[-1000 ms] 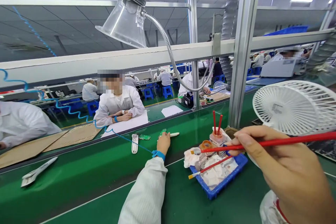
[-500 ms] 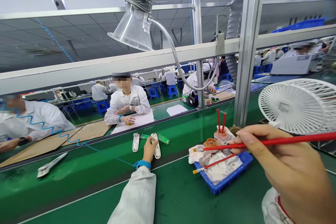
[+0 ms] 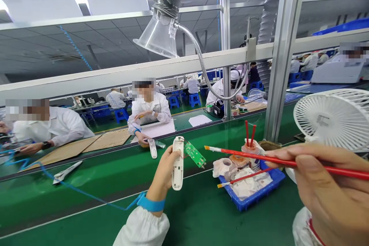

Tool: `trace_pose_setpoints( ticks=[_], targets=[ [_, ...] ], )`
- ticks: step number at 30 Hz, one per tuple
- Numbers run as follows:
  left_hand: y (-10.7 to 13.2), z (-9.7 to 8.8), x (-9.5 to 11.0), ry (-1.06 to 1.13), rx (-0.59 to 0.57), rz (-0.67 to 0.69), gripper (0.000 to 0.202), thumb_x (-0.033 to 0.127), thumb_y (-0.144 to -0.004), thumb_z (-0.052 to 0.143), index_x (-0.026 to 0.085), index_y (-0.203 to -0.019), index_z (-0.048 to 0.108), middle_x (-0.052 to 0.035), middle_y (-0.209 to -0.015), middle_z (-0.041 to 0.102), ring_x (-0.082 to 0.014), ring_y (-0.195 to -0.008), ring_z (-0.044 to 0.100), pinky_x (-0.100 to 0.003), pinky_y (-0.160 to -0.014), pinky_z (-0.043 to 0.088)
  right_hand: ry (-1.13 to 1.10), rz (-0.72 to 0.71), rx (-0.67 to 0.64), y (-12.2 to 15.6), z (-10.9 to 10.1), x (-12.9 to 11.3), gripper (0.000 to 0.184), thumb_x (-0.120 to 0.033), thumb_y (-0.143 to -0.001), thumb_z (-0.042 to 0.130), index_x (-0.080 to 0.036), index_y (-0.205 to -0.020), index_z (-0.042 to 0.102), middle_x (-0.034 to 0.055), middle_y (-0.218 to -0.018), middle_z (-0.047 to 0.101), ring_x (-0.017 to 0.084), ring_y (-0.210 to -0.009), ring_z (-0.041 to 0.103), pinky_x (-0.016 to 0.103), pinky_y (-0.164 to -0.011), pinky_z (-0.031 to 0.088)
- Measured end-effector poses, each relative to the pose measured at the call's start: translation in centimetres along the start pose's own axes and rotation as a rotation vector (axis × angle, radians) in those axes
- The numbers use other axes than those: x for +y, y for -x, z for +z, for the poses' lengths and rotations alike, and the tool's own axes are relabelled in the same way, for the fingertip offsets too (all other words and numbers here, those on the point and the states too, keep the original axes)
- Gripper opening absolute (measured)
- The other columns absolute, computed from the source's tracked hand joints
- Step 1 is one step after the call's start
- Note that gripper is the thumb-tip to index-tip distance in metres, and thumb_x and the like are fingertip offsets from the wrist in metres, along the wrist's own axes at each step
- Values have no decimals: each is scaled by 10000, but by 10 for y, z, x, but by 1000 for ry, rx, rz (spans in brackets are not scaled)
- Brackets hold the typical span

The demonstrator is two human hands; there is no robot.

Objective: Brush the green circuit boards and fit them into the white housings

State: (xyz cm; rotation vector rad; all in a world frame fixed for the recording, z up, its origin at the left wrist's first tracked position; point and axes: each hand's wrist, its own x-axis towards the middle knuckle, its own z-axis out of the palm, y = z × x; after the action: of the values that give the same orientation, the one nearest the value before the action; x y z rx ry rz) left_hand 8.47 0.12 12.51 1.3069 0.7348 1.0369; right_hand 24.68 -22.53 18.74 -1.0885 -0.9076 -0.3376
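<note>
My left hand [image 3: 168, 167], with a blue wrist strap, is closed on a long white plastic housing [image 3: 177, 177] held upright above the green belt. A green circuit board [image 3: 195, 154] hangs from the housing by thin wires, tilted to the right. In my right hand [image 3: 325, 177] is a red-handled paintbrush [image 3: 253, 155], its bristle tip pointing left towards the board and apart from it. A second red brush [image 3: 245, 177] lies across a blue tray [image 3: 245, 204] of crumpled white tissue.
A bottle [image 3: 251, 150] with two red sticks stands at the tray's back. A white fan [image 3: 325, 119] is at the right. Across the belt, a co-worker's hand [image 3: 142, 139] touches another white housing [image 3: 152, 148]. A blue coiled cord [image 3: 86, 192] runs to my wrist strap.
My left hand has lifted the housing and board off the belt towards me. My right hand's brush has shifted left relative to the tray. A co-worker's hand has reached the other housing.
</note>
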Motion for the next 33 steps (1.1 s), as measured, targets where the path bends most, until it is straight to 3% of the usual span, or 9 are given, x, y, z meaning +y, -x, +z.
trace_pose_setpoints(
  ticks=[5, 9, 15, 19, 22, 25, 30, 33],
  targets=[
    [64, 14, 24, 162, -129, -20, 371, 289, -739, 632, 180, -1091, 587, -23, -832, 621, -138, -748, 557, -252, -731, 431, -86, -63, -280, 7, 14, -5, 104, -190, -825, 599, -265, -829, 670, -24, -769, 686, 147, -764, 649, 183, -619, 531],
    [88, 10, 34, 165, -158, -19, 373, 300, -782, 616, 219, -1144, 578, -35, -968, 625, -123, -754, 535, -246, -744, 424, -73, -127, -447, 11, 14, -2, 159, -160, -830, 586, -280, -907, 656, -36, -847, 691, 134, -818, 657, 166, -689, 546],
    [103, -4, 42, 140, -174, -49, 476, 305, -803, 605, 216, -1255, 487, -32, -876, 616, -149, -809, 555, -252, -771, 415, 17, -294, -598, 12, -2, -3, 211, -142, -818, 586, -276, -972, 640, -36, -928, 705, 146, -832, 678, 184, -755, 561],
    [111, -8, 48, 111, -177, -51, 447, 311, -791, 619, 210, -1214, 517, -8, -777, 574, -113, -695, 502, -205, -649, 389, 67, -408, -659, 8, -3, -7, 226, -109, -817, 550, -252, -964, 645, -28, -952, 709, 150, -835, 684, 191, -815, 554],
    [116, -10, 55, 94, -170, -41, 392, 317, -790, 619, 201, -1158, 552, 1, -733, 535, -109, -674, 479, -199, -636, 383, 98, -382, -601, 6, -9, -8, 190, -127, -819, 565, -255, -926, 657, -23, -964, 707, 159, -855, 681, 192, -823, 553],
    [119, -10, 60, 91, -166, -50, 399, 319, -788, 621, 207, -1164, 550, -3, -750, 533, -112, -688, 478, -209, -668, 395, -31, -363, -542, 9, -22, -7, 157, -172, -840, 579, -279, -920, 661, -17, -894, 718, 185, -851, 682, 242, -814, 568],
    [121, -10, 62, 43, -166, -60, 460, 324, -805, 601, 206, -1236, 496, -3, -735, 532, -101, -642, 445, -195, -585, 362, -247, -409, -809, 15, -28, -10, 189, -211, -880, 541, -252, -1042, 628, 34, -880, 715, 237, -902, 668, 309, -767, 587],
    [119, -12, 59, 3, -177, -52, 511, 331, -815, 590, 207, -1286, 435, 9, -687, 522, -93, -592, 414, -191, -523, 328, -240, -379, -821, 15, -23, -13, 189, -165, -886, 524, -253, -1010, 637, 17, -877, 716, 216, -865, 680, 292, -790, 576]
  ],
)
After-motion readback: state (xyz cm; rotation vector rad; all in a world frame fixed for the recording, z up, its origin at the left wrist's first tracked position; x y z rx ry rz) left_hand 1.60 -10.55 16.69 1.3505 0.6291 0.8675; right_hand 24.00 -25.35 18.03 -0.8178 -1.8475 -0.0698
